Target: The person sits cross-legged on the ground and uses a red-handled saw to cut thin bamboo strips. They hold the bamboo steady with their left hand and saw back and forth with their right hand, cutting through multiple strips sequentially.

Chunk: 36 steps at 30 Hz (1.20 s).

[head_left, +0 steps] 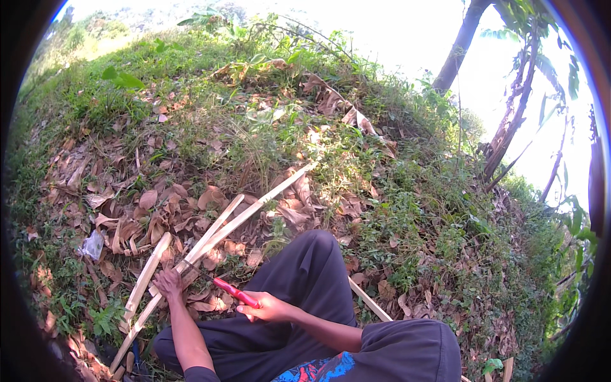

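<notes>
My left hand (168,282) is closed on a long pale wooden strip (254,207), which slants from the lower left up to the far grass. A shorter strip (219,219) lies right along its left side. In my right hand (270,308) is the red handle of a tool (234,292) with a thin dark blade or shaft. That narrow end points up and left, reaching the wood just beside my left hand. Whether it touches or cuts the strip cannot be made out. Another pale piece of wood (147,275) lies left of my left hand.
My bent legs (289,274) in dark trousers are close around the work. A further strip (370,299) shows past my knee. A clear plastic bag (92,245) lies on dry leaves at left. Grass slopes upward ahead, with a tree trunk (461,48) at far right.
</notes>
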Each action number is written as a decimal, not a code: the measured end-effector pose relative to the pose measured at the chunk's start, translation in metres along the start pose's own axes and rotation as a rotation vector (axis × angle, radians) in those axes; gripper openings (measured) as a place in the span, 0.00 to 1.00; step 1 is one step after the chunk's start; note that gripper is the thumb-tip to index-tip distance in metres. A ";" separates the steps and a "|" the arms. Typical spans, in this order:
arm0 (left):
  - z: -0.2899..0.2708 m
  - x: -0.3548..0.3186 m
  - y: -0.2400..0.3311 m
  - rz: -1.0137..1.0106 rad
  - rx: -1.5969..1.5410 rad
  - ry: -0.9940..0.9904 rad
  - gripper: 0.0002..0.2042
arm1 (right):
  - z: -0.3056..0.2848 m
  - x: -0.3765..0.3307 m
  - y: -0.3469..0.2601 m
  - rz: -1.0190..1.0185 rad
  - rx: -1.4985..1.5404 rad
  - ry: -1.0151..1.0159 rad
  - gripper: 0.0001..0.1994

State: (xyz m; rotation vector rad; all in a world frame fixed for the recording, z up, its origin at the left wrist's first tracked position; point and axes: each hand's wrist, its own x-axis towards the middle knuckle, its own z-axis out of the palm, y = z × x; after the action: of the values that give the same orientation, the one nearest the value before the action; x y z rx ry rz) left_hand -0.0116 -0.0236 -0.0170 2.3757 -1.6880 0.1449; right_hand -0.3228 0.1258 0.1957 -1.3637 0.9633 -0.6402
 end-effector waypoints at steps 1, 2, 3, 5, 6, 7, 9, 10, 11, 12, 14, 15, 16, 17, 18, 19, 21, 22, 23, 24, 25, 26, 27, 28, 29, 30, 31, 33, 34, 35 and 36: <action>0.001 0.001 -0.003 0.004 0.009 0.003 0.16 | -0.002 0.001 -0.001 0.018 0.015 -0.056 0.12; 0.003 0.002 -0.006 0.008 0.018 0.005 0.16 | -0.002 0.005 0.007 -0.051 -0.035 -0.046 0.12; 0.003 0.002 -0.002 0.007 0.008 -0.007 0.16 | -0.003 0.008 0.019 -0.118 -0.086 -0.024 0.12; 0.001 0.003 0.002 -0.004 -0.008 -0.030 0.16 | 0.002 0.013 0.033 -0.163 -0.113 0.038 0.13; 0.004 0.003 0.000 0.002 -0.005 -0.018 0.16 | 0.007 0.014 0.035 -0.141 -0.090 0.076 0.14; 0.006 0.003 -0.001 0.008 -0.002 -0.006 0.16 | 0.009 0.016 0.037 -0.119 -0.068 0.115 0.15; 0.009 0.004 -0.005 0.017 0.005 0.013 0.16 | 0.012 0.019 0.036 0.043 0.112 0.114 0.16; 0.011 0.003 -0.006 0.020 0.008 0.019 0.16 | 0.013 0.019 0.034 0.126 0.202 0.114 0.17; 0.012 0.003 -0.007 0.023 0.012 0.026 0.16 | 0.013 0.018 0.032 0.077 0.108 0.134 0.18; 0.013 0.002 -0.006 0.021 0.012 0.025 0.16 | 0.012 0.017 0.030 0.027 0.011 0.157 0.18; 0.013 0.002 -0.003 0.015 0.013 0.024 0.15 | 0.011 0.012 0.031 -0.012 -0.091 0.191 0.19; 0.012 0.001 -0.004 0.023 0.020 0.041 0.15 | 0.012 0.006 0.032 0.000 -0.093 0.201 0.19; 0.012 0.000 -0.003 0.031 0.028 0.058 0.15 | 0.013 0.002 0.032 0.012 -0.095 0.210 0.19; 0.012 0.000 -0.002 0.038 0.035 0.075 0.15 | 0.013 0.002 0.033 0.012 -0.115 0.239 0.19; 0.013 -0.001 -0.001 0.037 0.043 0.114 0.14 | 0.012 0.001 0.030 0.012 -0.137 0.271 0.18; 0.012 0.000 -0.001 0.027 0.044 0.087 0.14 | 0.012 0.001 0.028 0.012 -0.158 0.302 0.18; 0.011 0.002 -0.003 0.009 0.045 0.036 0.14 | 0.011 0.007 0.030 0.039 -0.166 0.322 0.16; 0.011 0.004 -0.003 0.017 0.045 0.038 0.14 | 0.009 0.013 0.029 0.036 -0.183 0.327 0.16; 0.012 0.006 -0.003 0.025 0.045 0.041 0.14 | 0.005 0.017 0.027 0.032 -0.200 0.331 0.15; 0.011 0.007 -0.003 0.038 0.047 0.042 0.15 | 0.002 0.019 0.017 0.025 -0.149 0.335 0.16; 0.010 0.007 -0.003 0.036 0.043 0.032 0.15 | -0.001 0.018 0.015 0.023 -0.166 0.339 0.16; 0.008 0.006 -0.003 0.034 0.038 0.023 0.15 | -0.001 0.019 0.013 0.037 -0.177 0.336 0.16; 0.009 0.004 -0.003 0.028 0.029 0.015 0.15 | -0.002 0.019 0.011 0.050 -0.194 0.330 0.16; 0.010 0.003 -0.003 0.023 0.034 0.014 0.15 | -0.001 0.016 0.012 0.049 -0.186 0.324 0.16; 0.010 0.002 -0.003 0.018 0.038 0.014 0.15 | 0.000 0.013 0.016 0.048 -0.178 0.319 0.16; 0.011 0.004 -0.004 0.011 0.044 0.017 0.15 | 0.003 0.011 0.020 0.044 -0.170 0.311 0.15; 0.009 0.004 -0.001 0.015 0.048 0.011 0.16 | 0.008 0.010 0.030 0.017 -0.246 0.318 0.13; 0.009 0.001 0.001 0.019 0.060 -0.004 0.16 | 0.015 -0.001 0.037 -0.074 -0.210 0.293 0.12; 0.010 0.002 -0.001 0.000 0.045 -0.024 0.17 | 0.015 -0.005 0.031 0.025 -0.197 0.243 0.11; 0.010 0.004 -0.007 -0.004 0.052 -0.012 0.17 | 0.017 0.000 0.030 0.028 -0.207 0.257 0.11; 0.010 0.004 -0.006 -0.002 0.051 -0.002 0.17 | 0.018 0.006 0.030 0.034 -0.222 0.279 0.11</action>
State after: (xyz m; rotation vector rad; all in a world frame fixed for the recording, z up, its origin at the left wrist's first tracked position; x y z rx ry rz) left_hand -0.0053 -0.0274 -0.0262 2.4146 -1.7023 0.1878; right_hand -0.3088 0.1339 0.1644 -1.4733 1.3098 -0.7270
